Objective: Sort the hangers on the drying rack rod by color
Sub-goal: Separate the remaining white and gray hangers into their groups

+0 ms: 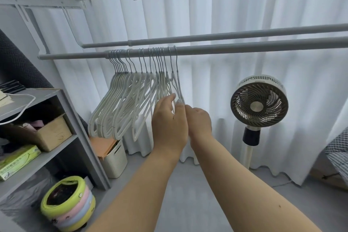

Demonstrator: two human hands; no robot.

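Reaching up with both arms, I pinch the rightmost hanger between my left hand thumb and fingers; my right hand curls at its lower edge, grip unclear. Remaining hangers bunch toward the rod's left end.

The left hand covers the lower parts of the hangers at their 3 o'clock end, and the right hand hides its own fingertips, so neither grip is clear. Hanger colors blur together. The rod runs off the 3 o'clock edge.
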